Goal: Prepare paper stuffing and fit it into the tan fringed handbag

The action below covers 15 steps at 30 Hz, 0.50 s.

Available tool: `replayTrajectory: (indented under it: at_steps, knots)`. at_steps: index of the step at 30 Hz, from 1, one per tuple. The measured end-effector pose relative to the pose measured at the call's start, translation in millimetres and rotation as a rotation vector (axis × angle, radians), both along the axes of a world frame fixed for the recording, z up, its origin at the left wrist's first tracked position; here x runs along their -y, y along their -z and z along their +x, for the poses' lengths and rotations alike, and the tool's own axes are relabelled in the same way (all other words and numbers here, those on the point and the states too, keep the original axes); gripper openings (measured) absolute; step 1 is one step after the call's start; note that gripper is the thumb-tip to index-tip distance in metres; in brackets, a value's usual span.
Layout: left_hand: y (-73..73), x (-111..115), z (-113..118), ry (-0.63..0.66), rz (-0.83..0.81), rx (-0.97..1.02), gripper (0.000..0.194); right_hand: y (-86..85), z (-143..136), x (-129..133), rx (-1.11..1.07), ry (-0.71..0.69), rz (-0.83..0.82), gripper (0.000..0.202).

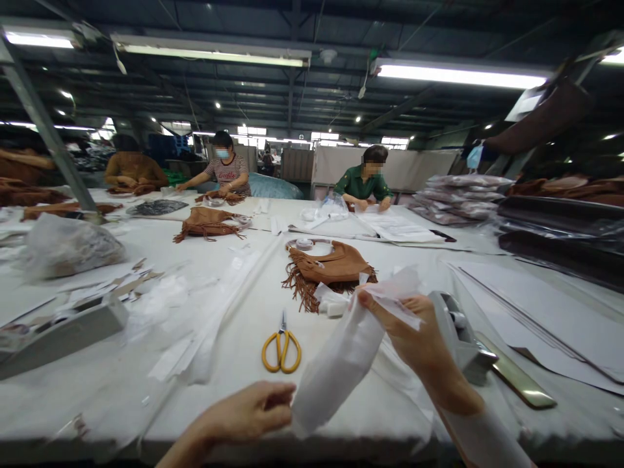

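A sheet of thin white paper hangs slanted over the near part of the table. My right hand pinches its upper end between thumb and fingers. At the sheet's lower left edge is my left hand, its fingers curled together; whether they grip the paper is hard to make out. Scissors with yellow handles lie on the table, left of the paper. Beyond the paper rests a brown fringed bag, with a small white block beside it.
A grey tape dispenser stands right of my right hand, near large flat sheets. Leftward are paper scraps, another dispenser and a stuffed plastic bag. Several people work across the white table; wrapped bundles are stacked back right.
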<state>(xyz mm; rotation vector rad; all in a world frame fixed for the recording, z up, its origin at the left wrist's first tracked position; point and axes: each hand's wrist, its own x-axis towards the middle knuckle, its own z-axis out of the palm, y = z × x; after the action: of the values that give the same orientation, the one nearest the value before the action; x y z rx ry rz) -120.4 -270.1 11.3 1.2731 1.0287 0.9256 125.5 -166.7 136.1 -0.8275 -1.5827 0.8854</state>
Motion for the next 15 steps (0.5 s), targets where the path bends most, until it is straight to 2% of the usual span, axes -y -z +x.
replayTrajectory:
  at_steps: [2,4,5,6,8,9,11,13,15]
  knots:
    - [-29.7,-13.3,-9.5,-0.126,0.12,-0.013,0.061,-5.1,-6.1,8.6,0.03,-0.045,0.018,0.029]
    - [-60.5,-27.6,-8.0,-0.245,0.257,0.034,0.082,-10.7,-15.8,18.1,0.054,-0.108,0.029,0.03]
    - [-74.8,-34.2,-2.9,-0.242,0.315,0.071,0.093,-13.4,-21.6,23.2,0.062,-0.14,0.035,0.029]
    - [-87.6,-40.1,4.5,-0.184,0.356,0.106,0.101,-15.8,-27.4,28.3,0.066,-0.169,0.044,0.029]
    - [-106.0,-48.1,23.3,-0.012,0.398,0.144,0.105,-18.0,-37.6,37.6,0.068,-0.216,0.075,0.027]
    - [-110.8,-50.0,32.7,0.059,0.402,0.147,0.099,-17.3,-41.2,41.3,0.062,-0.233,0.079,0.027]
    - [-111.6,-49.5,48.0,0.155,0.353,0.189,0.082,-12.1,-45.5,46.3,0.033,-0.244,0.041,0.025]
    - [-102.9,-44.1,55.6,0.188,0.243,0.27,0.066,-2.6,-47.9,48.7,0.004,-0.256,-0.009,0.024]
    - [-89.9,-35.7,56.0,0.154,0.119,0.303,0.056,9.1,-51.7,50.3,-0.013,-0.298,-0.025,0.027]
